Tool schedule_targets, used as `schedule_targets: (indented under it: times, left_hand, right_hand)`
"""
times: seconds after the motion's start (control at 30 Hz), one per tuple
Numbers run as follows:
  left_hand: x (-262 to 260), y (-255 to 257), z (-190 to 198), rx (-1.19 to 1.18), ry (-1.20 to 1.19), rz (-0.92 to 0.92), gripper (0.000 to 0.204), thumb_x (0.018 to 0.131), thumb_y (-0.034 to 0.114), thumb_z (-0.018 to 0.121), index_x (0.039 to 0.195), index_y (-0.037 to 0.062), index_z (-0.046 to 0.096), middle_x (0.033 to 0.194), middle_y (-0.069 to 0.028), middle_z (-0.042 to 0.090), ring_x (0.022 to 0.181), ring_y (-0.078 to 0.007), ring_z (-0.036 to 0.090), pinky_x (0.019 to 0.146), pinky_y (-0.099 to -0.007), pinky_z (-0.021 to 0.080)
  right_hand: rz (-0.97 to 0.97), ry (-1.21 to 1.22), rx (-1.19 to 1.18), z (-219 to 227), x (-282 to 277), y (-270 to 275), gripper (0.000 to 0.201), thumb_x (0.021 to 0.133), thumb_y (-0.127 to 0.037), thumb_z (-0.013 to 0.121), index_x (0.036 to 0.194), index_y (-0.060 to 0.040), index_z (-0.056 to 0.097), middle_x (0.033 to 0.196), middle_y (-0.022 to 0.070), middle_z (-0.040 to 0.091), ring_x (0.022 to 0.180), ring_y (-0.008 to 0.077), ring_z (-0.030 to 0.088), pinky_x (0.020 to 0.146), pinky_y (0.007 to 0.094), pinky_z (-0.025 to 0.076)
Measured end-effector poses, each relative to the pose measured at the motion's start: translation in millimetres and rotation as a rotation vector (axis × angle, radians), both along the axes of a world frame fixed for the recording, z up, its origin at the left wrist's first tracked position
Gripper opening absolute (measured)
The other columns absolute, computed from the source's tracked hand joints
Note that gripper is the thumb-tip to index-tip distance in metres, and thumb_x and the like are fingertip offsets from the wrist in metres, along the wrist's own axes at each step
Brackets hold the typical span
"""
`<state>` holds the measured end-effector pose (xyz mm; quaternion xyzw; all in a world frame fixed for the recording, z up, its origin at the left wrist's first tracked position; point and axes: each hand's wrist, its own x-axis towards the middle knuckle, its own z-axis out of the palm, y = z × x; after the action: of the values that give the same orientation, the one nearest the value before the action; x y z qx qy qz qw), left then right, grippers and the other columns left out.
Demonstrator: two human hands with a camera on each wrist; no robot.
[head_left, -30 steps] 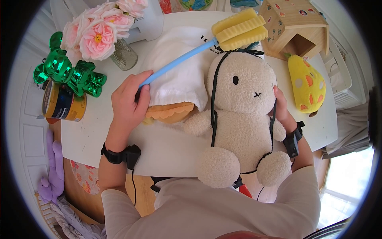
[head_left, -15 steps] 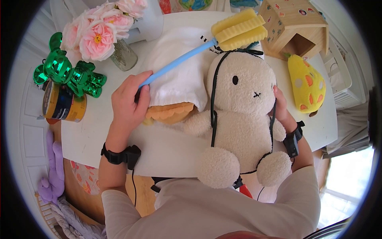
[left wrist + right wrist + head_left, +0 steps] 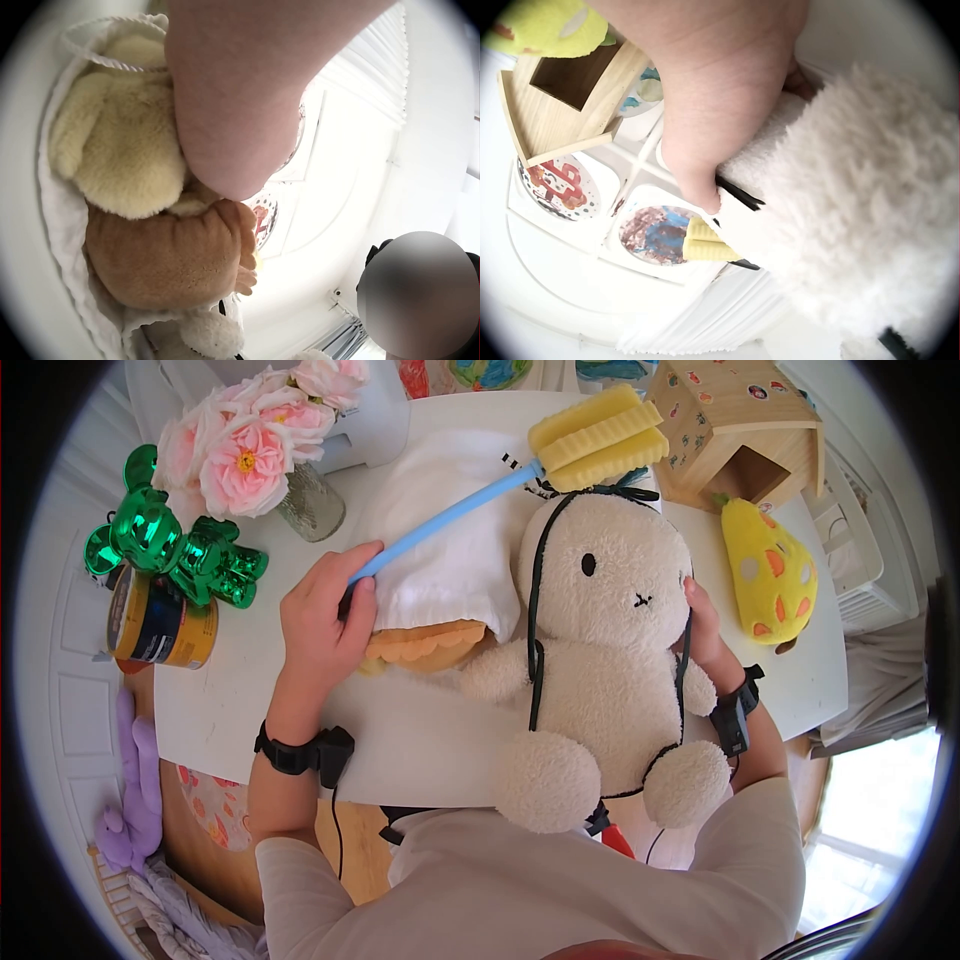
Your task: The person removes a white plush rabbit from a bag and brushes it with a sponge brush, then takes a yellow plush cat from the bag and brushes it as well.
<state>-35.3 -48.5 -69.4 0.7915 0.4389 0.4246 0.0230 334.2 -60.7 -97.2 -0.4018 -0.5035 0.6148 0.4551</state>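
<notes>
Sponge brush [image 3: 600, 438], head view: left hand [image 3: 325, 610] grips the handle's lower end, I'd guess for reach, aiming it toward the desk's [image 3: 400, 730] far edge. Miffy plush [image 3: 610, 575] shows past the near edge. Left wrist: white cloth bag [image 3: 57, 225] apparently keeps brown plush [image 3: 161, 259] contained. Right wrist: right hand [image 3: 731, 82] grips Miffy's head, presumably steadying it.

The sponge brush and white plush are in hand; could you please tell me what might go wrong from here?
The sponge brush, held at one end by the left grip, could swing its yellow head into the nearby wooden house. The white plush, whose feet appear to extend past the near edge of the table, might slip off if the right grip loosens.
</notes>
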Motion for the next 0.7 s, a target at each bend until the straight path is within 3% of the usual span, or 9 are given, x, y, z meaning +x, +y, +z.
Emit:
schedule_targets:
  times: [0.7]
  left_hand:
    - [-0.3, -1.8, -0.2, -0.012, 0.003, -0.002, 0.027, 0.082, -0.002, 0.058, 0.107, 0.0054, 0.063, 0.071, -0.0067, 0.055, 0.054, -0.0161, 0.052, 0.052, -0.0258, 0.042]
  right_hand:
    - [-0.006, -0.039, 0.005, 0.7, -0.4, -1.3, 0.069, 0.093, -0.052, 0.041, 0.137, 0.0, 0.037, 0.125, 0.0165, 0.055, 0.108, 0.0243, 0.059, 0.087, 0.0333, 0.049]
